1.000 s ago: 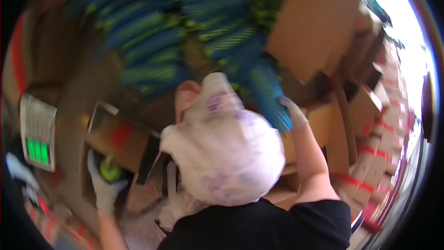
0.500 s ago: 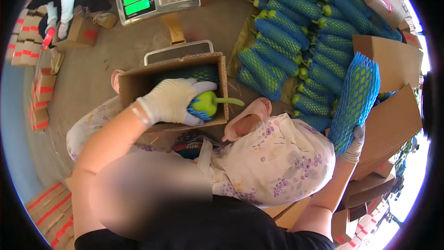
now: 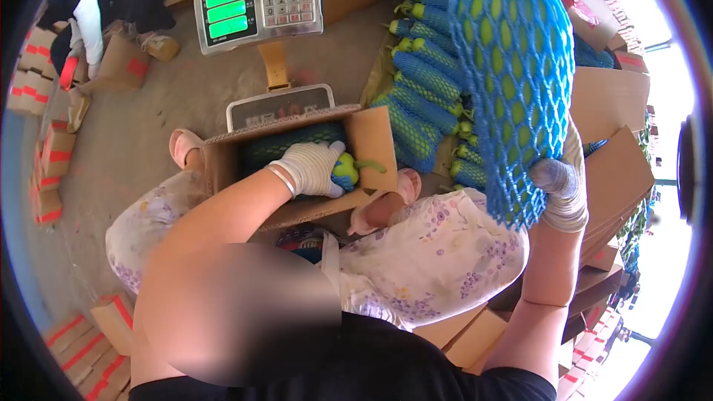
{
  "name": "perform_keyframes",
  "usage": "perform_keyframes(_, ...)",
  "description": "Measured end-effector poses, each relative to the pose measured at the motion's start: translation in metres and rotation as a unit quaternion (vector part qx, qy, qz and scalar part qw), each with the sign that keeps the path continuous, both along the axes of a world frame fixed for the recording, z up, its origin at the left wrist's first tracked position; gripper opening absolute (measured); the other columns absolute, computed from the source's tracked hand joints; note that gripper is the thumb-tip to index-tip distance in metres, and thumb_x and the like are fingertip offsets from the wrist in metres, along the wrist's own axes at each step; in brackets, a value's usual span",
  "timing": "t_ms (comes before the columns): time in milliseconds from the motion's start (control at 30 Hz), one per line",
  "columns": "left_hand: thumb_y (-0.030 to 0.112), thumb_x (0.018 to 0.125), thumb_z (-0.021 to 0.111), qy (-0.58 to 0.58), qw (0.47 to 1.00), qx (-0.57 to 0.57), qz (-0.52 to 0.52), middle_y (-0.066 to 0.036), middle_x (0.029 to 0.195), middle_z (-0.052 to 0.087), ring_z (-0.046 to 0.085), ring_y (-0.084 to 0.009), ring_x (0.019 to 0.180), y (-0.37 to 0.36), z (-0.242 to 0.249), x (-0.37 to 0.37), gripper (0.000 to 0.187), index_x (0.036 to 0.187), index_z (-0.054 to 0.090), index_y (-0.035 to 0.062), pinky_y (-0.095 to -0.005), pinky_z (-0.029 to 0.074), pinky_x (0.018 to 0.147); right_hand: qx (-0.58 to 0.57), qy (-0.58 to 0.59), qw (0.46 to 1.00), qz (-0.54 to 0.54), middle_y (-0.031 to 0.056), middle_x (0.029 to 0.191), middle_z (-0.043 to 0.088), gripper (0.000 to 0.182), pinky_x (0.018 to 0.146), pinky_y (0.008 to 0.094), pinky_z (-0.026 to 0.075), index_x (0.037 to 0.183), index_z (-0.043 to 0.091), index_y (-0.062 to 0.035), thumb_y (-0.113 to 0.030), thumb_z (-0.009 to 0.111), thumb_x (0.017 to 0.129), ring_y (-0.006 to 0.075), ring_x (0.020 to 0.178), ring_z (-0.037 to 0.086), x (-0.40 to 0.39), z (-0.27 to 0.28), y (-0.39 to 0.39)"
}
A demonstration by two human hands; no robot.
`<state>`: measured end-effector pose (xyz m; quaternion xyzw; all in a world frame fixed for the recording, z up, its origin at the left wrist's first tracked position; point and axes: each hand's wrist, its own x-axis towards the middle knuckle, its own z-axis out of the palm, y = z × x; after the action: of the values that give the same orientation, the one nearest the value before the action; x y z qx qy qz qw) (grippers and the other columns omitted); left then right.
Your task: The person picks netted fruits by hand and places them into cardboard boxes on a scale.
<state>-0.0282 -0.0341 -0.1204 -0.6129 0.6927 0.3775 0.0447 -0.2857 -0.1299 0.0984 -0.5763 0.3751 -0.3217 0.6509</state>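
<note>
My left hand (image 3: pixel 313 171), in a pale glove, is inside an open cardboard box (image 3: pixel 215 178). Its fingers wrap round the stem end of a green gourd (image 3: pixel 344 168) in blue foam netting, with the stem reaching past the box's right side. Another netted gourd (image 3: pixel 297 141) lies along the far wall of the box. Raised on the right, my gloved right hand (image 3: pixel 558 182) grips the lower end of a long gourd (image 3: pixel 512 74) in a blue foam net sleeve. That gourd stands nearly upright, close to the camera, and covers part of the pile behind it.
A scale display (image 3: pixel 256 4) with lit green panels stands beyond the box. Several netted gourds (image 3: pixel 427 74) lie in rows behind my right hand. Open cartons (image 3: pixel 613 186) line the right side. A person (image 3: pixel 93 37) works at far left beside stacked boxes (image 3: pixel 56 171).
My right hand has lifted its gourd up, nearer the camera. My left hand, still holding the other gourd, has shifted slightly right and down. The box's right flap now stands outward.
</note>
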Motion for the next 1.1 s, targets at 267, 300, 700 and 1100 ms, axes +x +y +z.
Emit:
perform_keyframes(267, 0.043, 0.073, 0.077, 0.038, 0.992, -0.061, 0.106, -0.026, 0.134, 0.049, 0.051, -0.0411, 0.123, 0.022, 0.000, 0.002, 0.081, 0.142, 0.045, 0.0143, -0.0468, 0.040, 0.106, 0.127, -0.129, 0.983, -0.013, 0.0104, 0.124, 0.062, 0.074, 0.099, 0.0357, 0.047, 0.140, 0.046, -0.0042, -0.020, 0.078, 0.075, 0.0205, 0.111, 0.062, 0.047, -0.033, 0.050)
perform_keyframes(300, 0.038, 0.077, 0.075, 0.074, 0.984, -0.136, 0.091, -0.025, 0.135, 0.049, 0.049, -0.0407, 0.124, 0.028, 0.006, 0.010, 0.076, 0.141, 0.045, 0.0109, -0.0452, 0.039, 0.108, 0.139, -0.134, 0.981, -0.025, 0.0105, 0.125, 0.062, 0.075, 0.101, 0.0361, 0.046, 0.141, 0.044, -0.0048, -0.020, 0.078, 0.076, 0.0204, 0.112, 0.060, 0.054, -0.043, 0.056)
perform_keyframes(700, 0.068, 0.071, 0.073, 0.564, 0.698, -0.112, 0.427, -0.017, 0.134, 0.055, 0.063, -0.0279, 0.112, 0.087, 0.108, 0.077, 0.104, 0.142, 0.042, -0.0017, -0.0406, 0.053, 0.095, -0.145, 0.122, 0.954, 0.231, 0.0172, 0.098, 0.070, 0.040, 0.078, 0.0340, 0.053, 0.123, 0.062, -0.0012, -0.020, 0.068, 0.089, 0.0223, 0.089, 0.070, 0.087, -0.078, 0.028)
perform_keyframes(1100, 0.062, 0.086, 0.060, 0.592, 0.488, -0.154, 0.623, -0.019, 0.114, 0.065, 0.067, -0.0282, 0.097, 0.142, 0.090, 0.134, 0.079, 0.132, 0.051, -0.0021, -0.0394, 0.058, 0.086, -0.482, 0.366, 0.680, 0.414, 0.0167, 0.109, 0.063, 0.052, 0.089, 0.0431, 0.050, 0.120, 0.059, -0.0042, -0.024, 0.076, 0.075, 0.0342, 0.104, 0.061, 0.126, -0.165, 0.036)
